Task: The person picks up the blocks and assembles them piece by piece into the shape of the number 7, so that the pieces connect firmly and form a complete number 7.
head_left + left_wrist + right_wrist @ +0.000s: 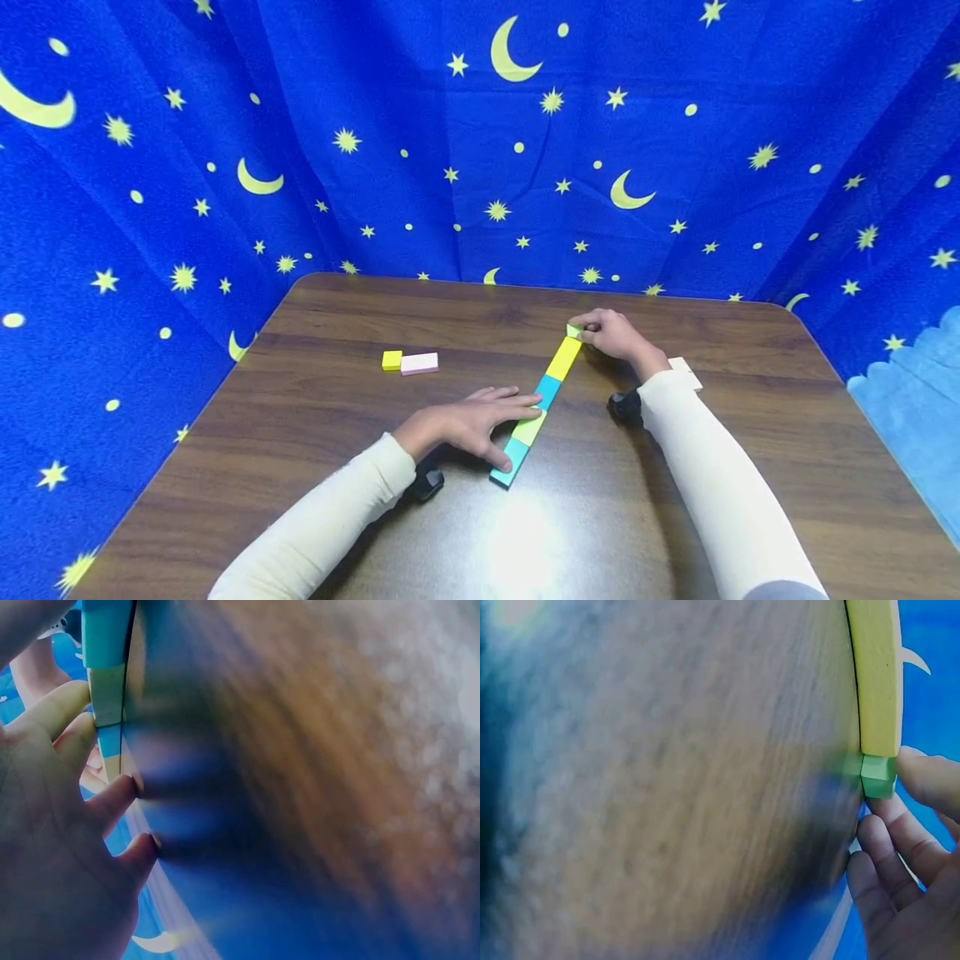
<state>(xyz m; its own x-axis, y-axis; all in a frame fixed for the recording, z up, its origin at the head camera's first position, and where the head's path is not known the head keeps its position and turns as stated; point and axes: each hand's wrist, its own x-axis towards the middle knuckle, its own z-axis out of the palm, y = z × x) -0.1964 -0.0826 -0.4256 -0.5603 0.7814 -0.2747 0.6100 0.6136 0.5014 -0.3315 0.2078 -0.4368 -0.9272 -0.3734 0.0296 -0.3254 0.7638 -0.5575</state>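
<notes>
A slanting row of blocks lies on the table: a teal block [511, 463] nearest, then a light green block [528, 430], a blue block [547, 392] and a yellow block [564, 359]. At the far end, my right hand [617, 335] pinches a small green block [879, 776] between thumb and index finger, right at the yellow block's end. My left hand [468, 423] spreads over the near half of the row, thumb at the teal block and fingertips by the light green and blue ones. In the left wrist view the other fingers [112, 802] reach out, extended.
Left of the row lie a small yellow block [392, 360] and a pale pink block [419, 363], end to end. A white block [686, 373] sits partly behind the right sleeve. The brown wooden table [315, 350] ends at a blue star-patterned curtain [420, 183].
</notes>
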